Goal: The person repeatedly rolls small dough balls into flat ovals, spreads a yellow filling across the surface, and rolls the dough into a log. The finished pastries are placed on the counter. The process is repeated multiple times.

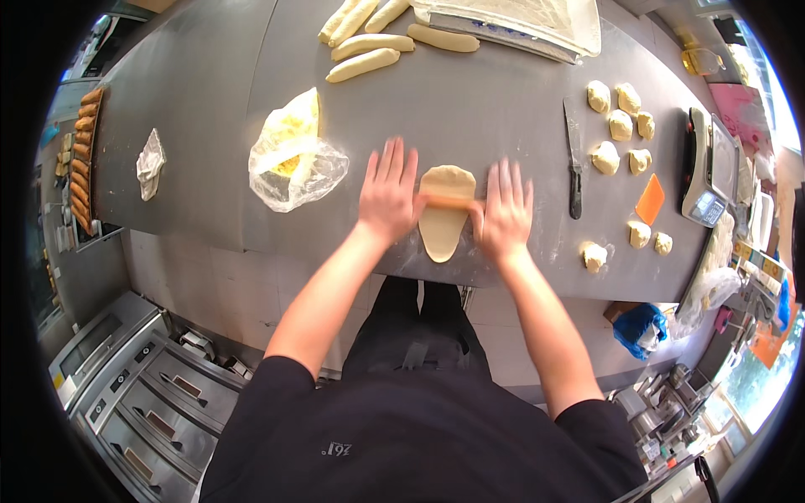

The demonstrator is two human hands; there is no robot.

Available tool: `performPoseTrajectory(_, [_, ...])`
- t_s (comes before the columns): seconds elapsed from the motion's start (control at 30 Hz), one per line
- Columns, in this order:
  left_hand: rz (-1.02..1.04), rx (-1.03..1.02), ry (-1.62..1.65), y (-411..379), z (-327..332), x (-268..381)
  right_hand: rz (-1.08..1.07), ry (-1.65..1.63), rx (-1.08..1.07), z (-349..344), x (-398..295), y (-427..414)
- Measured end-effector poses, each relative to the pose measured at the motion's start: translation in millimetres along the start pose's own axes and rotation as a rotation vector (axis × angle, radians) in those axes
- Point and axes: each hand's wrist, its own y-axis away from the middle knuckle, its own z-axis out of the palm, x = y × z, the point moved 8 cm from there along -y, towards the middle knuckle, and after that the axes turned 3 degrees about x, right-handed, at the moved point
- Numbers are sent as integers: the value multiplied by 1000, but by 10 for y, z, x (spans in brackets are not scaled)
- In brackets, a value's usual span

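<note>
A wooden rolling pin [448, 202] lies across a flattened tongue of dough [443, 234], which is wide at the far end and narrows towards me. My left hand [388, 195] bears on the pin's left end and my right hand [505, 210] on its right end. Both palms face down with fingers stretched forward and thumbs along the pin, holding it under them; the pin's ends are hidden. Motion blurs the hands and pin. Left of my left hand sits a clear plastic bag [295, 154] with a yellow crumbly filling. A black-handled knife [573, 166] lies to the right.
Several dough rolls [372, 44] lie beside a floury tray [522, 25] at the far edge. Several dough lumps [605, 158], an orange scraper [650, 199] and a digital scale [704, 170] occupy the right. Crumpled plastic [151, 165] and a tray of browned pastries [85, 160] are left.
</note>
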Motion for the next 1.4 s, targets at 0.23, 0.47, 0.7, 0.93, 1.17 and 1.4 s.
performPoseTrajectory(0.23, [-31,152,-15,-930,-87,-201,43,57,54,24,248,-927])
performPoseTrajectory(0.47, [-21,45,20,62,78,33,-31,-15,-41,43,86,-88])
performPoseTrajectory(0.7, [-5,198,-5,-1230,-52,-380,-14,39,37,62,279,-1264])
performPoseTrajectory(0.93, [-33,137,-21,-881,17,-232,-64,64,5,67,237,-1107])
performPoseTrajectory(1.17, [-37,184,44,-994,8,-271,-99,-19,112,100,261,-1175])
performPoseTrajectory(1.4, [21,210,-28,-1704,-68,-454,-45,-92,61,40,327,-2019])
